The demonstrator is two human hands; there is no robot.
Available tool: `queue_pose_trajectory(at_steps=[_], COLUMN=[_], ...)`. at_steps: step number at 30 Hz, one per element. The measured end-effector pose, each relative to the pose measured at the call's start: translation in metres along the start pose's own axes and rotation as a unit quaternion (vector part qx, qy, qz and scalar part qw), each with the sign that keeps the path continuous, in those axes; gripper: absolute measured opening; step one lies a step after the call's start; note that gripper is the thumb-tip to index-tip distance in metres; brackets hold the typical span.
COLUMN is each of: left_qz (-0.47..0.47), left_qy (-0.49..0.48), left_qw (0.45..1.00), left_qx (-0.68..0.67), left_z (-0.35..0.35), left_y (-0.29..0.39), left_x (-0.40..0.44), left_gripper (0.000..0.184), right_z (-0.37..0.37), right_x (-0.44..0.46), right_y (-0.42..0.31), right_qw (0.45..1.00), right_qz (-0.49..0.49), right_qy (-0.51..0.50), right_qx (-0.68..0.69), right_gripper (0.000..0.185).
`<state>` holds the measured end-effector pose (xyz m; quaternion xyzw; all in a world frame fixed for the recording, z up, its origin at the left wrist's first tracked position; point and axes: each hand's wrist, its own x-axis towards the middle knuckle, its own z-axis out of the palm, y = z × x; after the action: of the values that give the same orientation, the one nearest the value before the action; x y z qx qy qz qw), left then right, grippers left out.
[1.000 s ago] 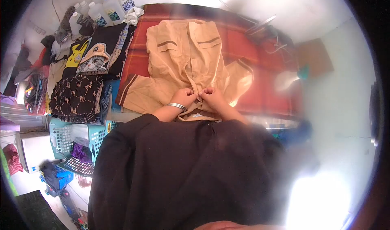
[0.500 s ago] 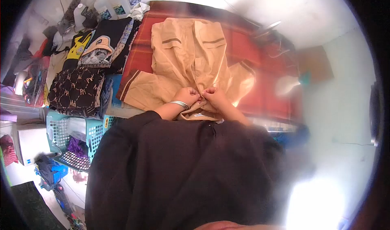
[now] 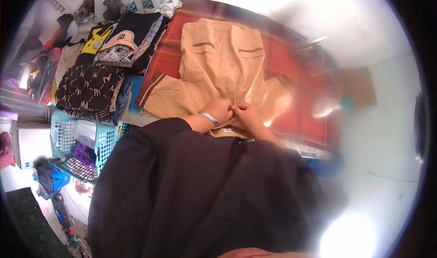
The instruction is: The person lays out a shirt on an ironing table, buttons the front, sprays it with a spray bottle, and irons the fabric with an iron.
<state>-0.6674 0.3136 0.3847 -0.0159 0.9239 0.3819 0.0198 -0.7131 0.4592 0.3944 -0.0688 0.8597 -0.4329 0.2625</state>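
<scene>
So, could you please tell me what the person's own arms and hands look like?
The arms come out of a loose, dark garment whose sleeves leave the forearms bare. Silver-coloured bangles circle the left wrist; none show on the right wrist. Neither left hand nor right hand wears a glove.

Matt cloth shirt (image 3: 221, 60), shiny bangles (image 3: 210, 118)
</scene>
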Motion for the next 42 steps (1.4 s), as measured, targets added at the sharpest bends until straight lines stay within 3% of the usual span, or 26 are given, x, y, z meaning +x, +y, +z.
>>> queue_pose_trajectory(at_steps=[2,7,10,12,15,19,24,26,31,33,37,42], left_qz=[0.043,0.04,0.052,0.066,0.05,0.05,0.049,-0.022,-0.073,-0.072,-0.059,-0.041], left_qy=[-0.009,-0.021,0.013,0.039,0.01,0.005,0.025,0.019,-0.031,-0.036,-0.012,-0.016], left_qw=[0.998,0.998,0.998,0.997,0.999,0.999,0.998,0.993,0.992,0.991,0.995,0.997], left_qx=[0.054,0.032,0.018,0.011,0.017,0.017,-0.016,-0.113,-0.101,-0.104,-0.083,-0.059], left_z=[0.001,-0.001,0.002,0.003,0.003,0.004,0.005,0.004,-0.002,0.0,0.002,0.008], left_y=[0.002,0.004,0.006,0.007,0.008,0.007,0.004,0.003,0.0,0.001,0.0,-0.009], left_x=[0.004,0.006,0.003,0.001,0.002,0.003,0.002,0.003,0.006,0.006,0.003,0.006], left_gripper=[0.018,0.024,0.021,0.019,0.019,0.023,0.025,0.026,0.027,0.027,0.027,0.026], right_z=[0.001,-0.005,-0.012,-0.004,0.0,0.0,0.002,-0.003,0.001,0.006,0.011,0.005], right_x=[0.008,0.012,0.007,0.036,0.041,0.043,0.021,0.013,0.016,0.011,0.014,0.011], right_y=[0.008,0.003,-0.006,0.044,0.052,0.057,0.032,0.02,0.027,0.021,0.028,0.029], right_qw=[1.0,1.0,0.998,0.989,0.983,0.996,0.983,0.987,0.997,0.999,1.0,0.997], right_qz=[-0.007,-0.021,0.062,0.043,0.042,0.043,0.039,0.021,0.0,0.01,-0.027,-0.051], right_qy=[0.006,-0.003,-0.021,-0.034,-0.049,-0.026,-0.018,-0.028,-0.054,-0.013,-0.006,-0.022], right_qx=[-0.014,-0.022,0.001,0.137,0.174,0.079,0.18,0.156,0.056,0.032,-0.014,0.045], right_gripper=[0.025,0.024,0.022,0.017,0.014,0.03,0.031,0.031,0.034,0.016,0.014,0.013])
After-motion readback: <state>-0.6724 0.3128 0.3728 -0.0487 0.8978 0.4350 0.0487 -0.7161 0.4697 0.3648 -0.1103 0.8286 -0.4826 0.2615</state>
